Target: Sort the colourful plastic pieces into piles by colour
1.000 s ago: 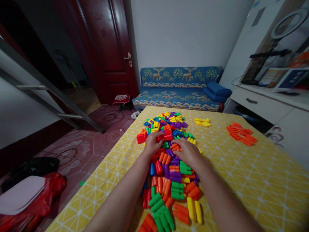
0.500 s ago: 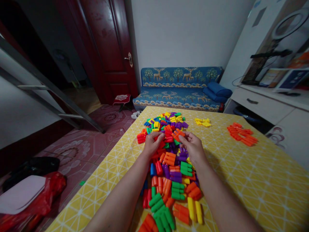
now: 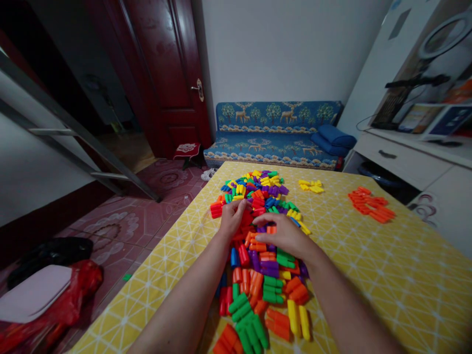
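Observation:
A long heap of coloured plastic building blocks, shaped like joined finger-like tubes, runs along the table. My left hand is over the heap's left side, thumb and fingers pressed together; whatever they hold is hidden. Just right of it, my right hand reaches over the middle of the heap with thumb and fingers apart. Its thumb is at an orange block; whether it touches the block I cannot tell. Red blocks lie between the two hands.
A yellow patterned cloth covers the table. Toward the back right lie a small group of yellow blocks and a pile of orange blocks. Beyond the table is a blue sofa; a white cabinet stands on the right.
My right hand has moved down and toward me, and its fingers have spread. The orange block it held is no longer in it. My left hand has barely moved.

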`<state>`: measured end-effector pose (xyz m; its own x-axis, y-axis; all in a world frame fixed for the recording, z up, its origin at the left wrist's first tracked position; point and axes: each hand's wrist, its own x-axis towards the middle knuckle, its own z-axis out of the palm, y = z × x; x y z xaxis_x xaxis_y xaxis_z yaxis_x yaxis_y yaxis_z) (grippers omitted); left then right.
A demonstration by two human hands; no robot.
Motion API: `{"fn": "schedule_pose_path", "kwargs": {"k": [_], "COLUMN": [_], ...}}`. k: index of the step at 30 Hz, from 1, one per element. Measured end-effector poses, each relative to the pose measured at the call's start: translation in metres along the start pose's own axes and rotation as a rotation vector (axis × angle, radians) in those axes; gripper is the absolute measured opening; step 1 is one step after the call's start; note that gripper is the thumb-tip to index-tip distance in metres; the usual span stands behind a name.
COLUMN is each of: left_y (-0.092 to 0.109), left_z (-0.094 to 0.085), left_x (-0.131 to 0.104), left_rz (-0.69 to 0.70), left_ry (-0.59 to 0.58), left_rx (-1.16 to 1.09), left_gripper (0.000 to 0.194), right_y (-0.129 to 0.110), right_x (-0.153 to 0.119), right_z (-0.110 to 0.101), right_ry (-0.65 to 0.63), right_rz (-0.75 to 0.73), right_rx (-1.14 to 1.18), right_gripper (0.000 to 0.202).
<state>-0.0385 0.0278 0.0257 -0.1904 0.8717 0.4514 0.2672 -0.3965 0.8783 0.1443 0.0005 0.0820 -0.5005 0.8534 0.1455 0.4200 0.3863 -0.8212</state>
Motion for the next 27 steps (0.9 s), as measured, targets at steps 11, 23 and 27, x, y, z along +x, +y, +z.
{"fn": "schedule_pose_path", "kwargs": {"k": [11,23,27], "left_y": [0.0,0.0,-0.003], "left_z": [0.0,0.0,0.0], "left_x": [0.0,0.001,0.001], "left_rz": [-0.027,-0.037,-0.03], "left_ry": [0.025,0.016,0.015], "left_rx": [-0.034,-0.008,-0.005], "left_gripper": [0.05,0.05,0.049], "right_y": [-0.001,-0.006,-0.005], "right_x": [0.002,-0.004,-0.006], "right_z": [0.012,0.014,0.012], "right_ry": [0.055,-0.054,-0.118], "right_rz": [0.06,0.028,-0.016], "right_rx": [-0.379,-0.368,-0.444], "right_gripper": [0.018,0.012,0.02]}}
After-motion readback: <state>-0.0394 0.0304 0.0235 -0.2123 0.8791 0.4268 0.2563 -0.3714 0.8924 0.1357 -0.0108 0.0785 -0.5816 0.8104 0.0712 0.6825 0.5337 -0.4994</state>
